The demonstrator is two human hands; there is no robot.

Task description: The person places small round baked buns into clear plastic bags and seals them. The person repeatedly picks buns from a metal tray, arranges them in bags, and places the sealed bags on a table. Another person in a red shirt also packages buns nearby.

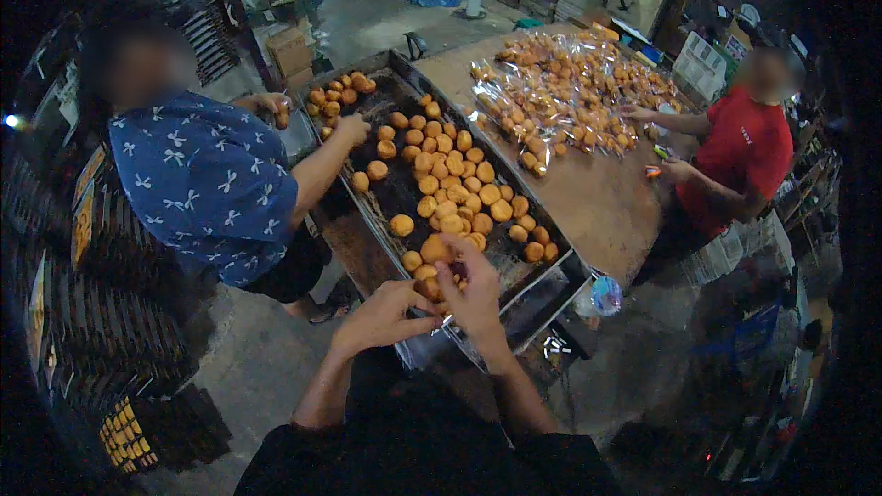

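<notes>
A long dark metal tray (511,263) holds many round golden-brown buns (451,164) in front of me. My right hand (474,289) grips one bun (435,249) between thumb and fingers, above the tray's near end. Close beside it, my left hand (383,314) has its fingers and thumb around the lower edge of a few buns (426,281). Something shiny, perhaps clear plastic, shows by the fingertips, and whether the left hand grips it is unclear.
On the left, a person in a blue patterned shirt (200,186) reaches into the tray. Across a brown table (586,203), a person in red (747,151) handles clear bags of buns (544,100). Stacked trays (103,310) stand at left; a plastic bottle (606,295) is at the tray's near right corner.
</notes>
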